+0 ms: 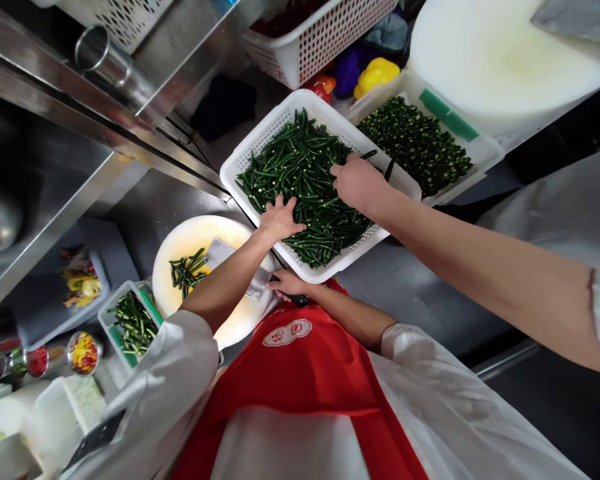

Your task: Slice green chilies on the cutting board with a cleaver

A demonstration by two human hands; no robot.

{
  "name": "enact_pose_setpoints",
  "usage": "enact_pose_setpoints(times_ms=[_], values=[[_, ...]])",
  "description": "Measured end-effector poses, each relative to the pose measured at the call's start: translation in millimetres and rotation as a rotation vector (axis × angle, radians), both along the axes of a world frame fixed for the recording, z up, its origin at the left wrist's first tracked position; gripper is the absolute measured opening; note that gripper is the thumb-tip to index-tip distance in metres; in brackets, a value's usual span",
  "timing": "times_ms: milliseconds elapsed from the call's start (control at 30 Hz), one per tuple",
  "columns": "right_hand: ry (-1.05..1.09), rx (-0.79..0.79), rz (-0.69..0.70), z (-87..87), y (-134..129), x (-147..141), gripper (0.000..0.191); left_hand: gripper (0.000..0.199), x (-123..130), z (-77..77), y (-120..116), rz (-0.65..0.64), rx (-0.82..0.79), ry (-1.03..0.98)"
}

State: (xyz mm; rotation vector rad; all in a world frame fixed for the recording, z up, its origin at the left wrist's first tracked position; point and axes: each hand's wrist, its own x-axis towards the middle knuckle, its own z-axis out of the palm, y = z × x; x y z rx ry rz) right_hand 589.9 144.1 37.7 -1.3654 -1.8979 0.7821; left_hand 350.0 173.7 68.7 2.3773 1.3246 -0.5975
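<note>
My left hand (pixel 280 220) reaches into a white perforated basket (pixel 235 170) heaped with whole green chilies (pixel 295 160). Its fingers are spread over the chilies at the near edge. My right hand (pixel 287 285) is closed around the black handle of a cleaver (pixel 259 285). The wide blade lies over a round cutting board (pixel 173 233), partly hidden behind my left forearm. A small pile of green chilies (pixel 187 272) rests on the board beside the blade. From the right, a co-worker's hand (pixel 357 180) reaches into the same basket, its fingers curled at the chilies.
Behind the basket stands a clear tub (pixel 487 157) of chopped green pieces, beside a large round white board (pixel 460 60). A yellow bell pepper (pixel 377 75) lies near another white basket (pixel 325 43). At left are a tub of cut chilies (pixel 133 320) and a metal shelf edge (pixel 55 230).
</note>
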Motion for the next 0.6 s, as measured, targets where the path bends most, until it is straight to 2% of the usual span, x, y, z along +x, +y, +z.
enact_pose_setpoints(times_ms=[67,133,233,267,333,433,500,533,567,600], values=[[-0.007,0.024,0.029,3.2,1.6,-0.8,0.062,0.086,0.6,-1.8,7.4,-0.022,-0.031,0.025],[-0.014,0.044,0.130,4.4,-1.0,4.5,0.059,0.076,-0.9,-1.3,9.7,-0.070,-0.041,0.011],[-0.001,0.084,0.357,-0.1,-9.4,21.0,0.039,0.064,-7.3,2.0,4.5,-0.127,0.013,-0.095],[0.003,0.110,0.392,-3.2,-11.9,26.7,0.032,0.062,-9.6,2.9,2.2,-0.130,0.032,-0.143],[-0.008,0.170,0.384,-9.4,-15.8,36.2,0.023,0.063,-13.0,4.2,-1.1,-0.098,0.058,-0.241],[-0.063,0.209,0.246,-9.7,-21.8,40.0,0.021,0.068,-14.5,6.5,-1.6,-0.008,0.060,-0.426],[-0.055,0.144,0.250,-2.2,-30.1,25.7,0.025,0.070,-14.0,9.5,-1.8,0.059,0.036,-0.592],[-0.009,0.068,0.244,2.1,-36.6,9.7,0.029,0.070,-13.8,11.5,-2.3,0.100,0.022,-0.683],[0.054,-0.008,0.237,5.4,-45.2,-13.2,0.033,0.069,-14.3,13.5,-3.0,0.154,0.012,-0.773],[0.148,-0.155,0.214,7.0,-55.8,-42.8,0.037,0.068,-15.8,15.5,-3.7,0.218,0.005,-0.862]])
